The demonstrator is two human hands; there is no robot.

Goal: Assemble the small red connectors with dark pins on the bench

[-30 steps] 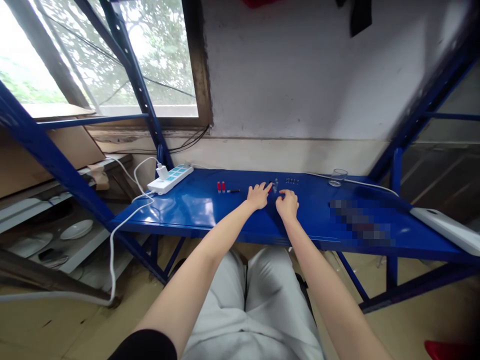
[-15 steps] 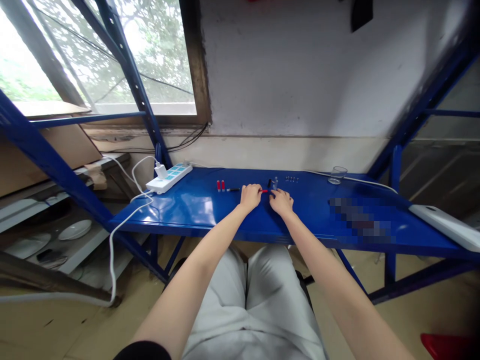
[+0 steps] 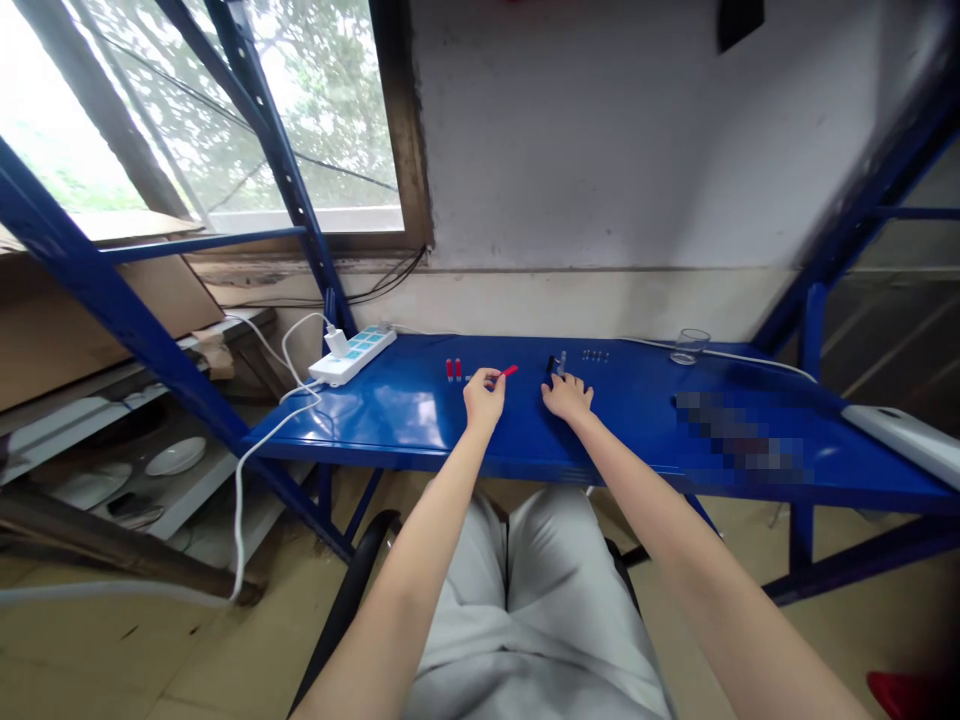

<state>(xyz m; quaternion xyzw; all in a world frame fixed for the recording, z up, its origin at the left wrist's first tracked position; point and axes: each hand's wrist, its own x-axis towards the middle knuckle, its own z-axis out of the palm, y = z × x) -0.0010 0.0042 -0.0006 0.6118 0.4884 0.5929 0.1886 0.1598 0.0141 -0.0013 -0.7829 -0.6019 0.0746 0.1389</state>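
Note:
My left hand is just above the blue table, closed in a pinch on a slim red stick-like piece that points up to the right. Two short red pieces with pale lower ends lie to its left. My right hand rests on the tabletop with its fingers spread and bent, apparently holding nothing. Its fingertips are beside a small black piece and a clear piece. Several tiny shiny parts form a row behind it.
A white power strip with a plugged-in charger stands at the left end, its cable hanging down. At the right are a clear glass, a blurred-out dark object and a white slab-like object. Blue frame posts rise at both sides.
My left hand has drawn left with the red piece, away from my right hand, partly covering the slim dark piece there. My right hand's fingers have spread. The view has shifted slightly.

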